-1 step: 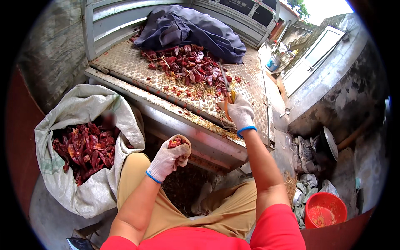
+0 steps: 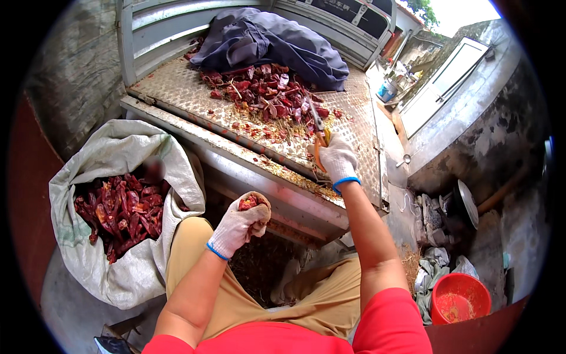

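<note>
My right hand [image 2: 339,158], in a white knit glove with a blue cuff, grips orange-handled scissors [image 2: 319,126]. Their blades point away from me at the near right side of a pile of dried red chili peppers [image 2: 268,88]. That pile lies on a metal truck bed [image 2: 359,121], with seeds and stem bits scattered around it. Over the gap between my knees and the bed, my left hand [image 2: 240,223], gloved alike, is closed around dried chili peppers [image 2: 250,202]; how many cannot be made out. An open white woven sack [image 2: 127,283], part filled with dried chilies [image 2: 127,209], stands beside my left knee.
A dark blue cloth [image 2: 268,41] covers the back of the pile. The bed's near metal edge [image 2: 247,156] runs between me and the peppers. At the lower right stands a red plastic basin [image 2: 461,298], near a round metal lid [image 2: 467,203] leaning by the wall.
My right hand has shifted slightly left with the scissors, and the blades have moved a little at the pile's edge. My left hand stays almost in place.
</note>
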Available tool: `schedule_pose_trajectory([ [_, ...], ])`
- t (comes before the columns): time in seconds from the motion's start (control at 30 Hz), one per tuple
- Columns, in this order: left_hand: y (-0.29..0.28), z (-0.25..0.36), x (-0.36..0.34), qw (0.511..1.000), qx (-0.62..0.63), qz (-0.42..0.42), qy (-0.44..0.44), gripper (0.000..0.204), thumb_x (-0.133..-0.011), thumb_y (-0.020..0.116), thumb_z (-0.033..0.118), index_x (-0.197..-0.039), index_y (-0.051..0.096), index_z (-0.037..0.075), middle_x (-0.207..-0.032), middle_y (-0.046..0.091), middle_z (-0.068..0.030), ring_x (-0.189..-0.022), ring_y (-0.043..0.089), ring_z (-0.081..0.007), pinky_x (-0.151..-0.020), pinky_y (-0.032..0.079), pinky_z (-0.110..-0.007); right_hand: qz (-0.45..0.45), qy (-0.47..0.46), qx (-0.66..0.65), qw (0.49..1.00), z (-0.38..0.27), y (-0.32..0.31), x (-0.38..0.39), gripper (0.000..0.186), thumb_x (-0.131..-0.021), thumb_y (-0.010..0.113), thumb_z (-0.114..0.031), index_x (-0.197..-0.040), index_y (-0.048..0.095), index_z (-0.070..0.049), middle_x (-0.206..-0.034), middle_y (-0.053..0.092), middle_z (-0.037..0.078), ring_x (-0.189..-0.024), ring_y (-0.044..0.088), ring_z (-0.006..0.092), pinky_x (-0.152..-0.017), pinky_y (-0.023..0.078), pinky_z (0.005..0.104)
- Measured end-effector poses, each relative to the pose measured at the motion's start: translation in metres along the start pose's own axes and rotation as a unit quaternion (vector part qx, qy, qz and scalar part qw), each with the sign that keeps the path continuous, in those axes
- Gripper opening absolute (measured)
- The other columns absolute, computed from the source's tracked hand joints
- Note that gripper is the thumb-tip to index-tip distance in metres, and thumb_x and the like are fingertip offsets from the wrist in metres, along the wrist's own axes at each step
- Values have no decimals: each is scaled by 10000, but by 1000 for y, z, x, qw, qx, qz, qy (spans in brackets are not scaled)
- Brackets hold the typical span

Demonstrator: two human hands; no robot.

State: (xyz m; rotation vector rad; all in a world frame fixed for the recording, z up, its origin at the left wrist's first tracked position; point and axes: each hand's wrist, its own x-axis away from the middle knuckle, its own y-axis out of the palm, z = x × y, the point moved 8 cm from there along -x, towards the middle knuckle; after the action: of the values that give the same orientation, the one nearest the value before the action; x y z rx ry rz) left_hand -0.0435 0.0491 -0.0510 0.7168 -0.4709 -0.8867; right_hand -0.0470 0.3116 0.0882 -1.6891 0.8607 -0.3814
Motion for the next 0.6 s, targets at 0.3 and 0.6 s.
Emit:
schedule_pose_trajectory([
  [0.3, -2, -5, -6, 999, 41, 0, -24, 104, -915, 723, 103, -920, 622, 76, -748, 613, -44, -544, 499, -79, -468, 379, -232, 44, -2, -327, 944, 64, 28, -24, 253, -884, 739, -148, -1102, 670, -38, -810, 675, 52, -683, 613, 109, -565, 473, 292],
  [0.6, 5, -3, -4, 998, 65, -10, -1, 104, -962, 668, 150, -980, 604, 70, -841, 634, -79, -556, 488, -73, -482, 386, -235, -119, -12, -602, 790, 9, 18, 94, 308, -862, 720, -100, -1154, 664, -19, -871, 685, 33, -694, 580, 86, -548, 428, 237],
])
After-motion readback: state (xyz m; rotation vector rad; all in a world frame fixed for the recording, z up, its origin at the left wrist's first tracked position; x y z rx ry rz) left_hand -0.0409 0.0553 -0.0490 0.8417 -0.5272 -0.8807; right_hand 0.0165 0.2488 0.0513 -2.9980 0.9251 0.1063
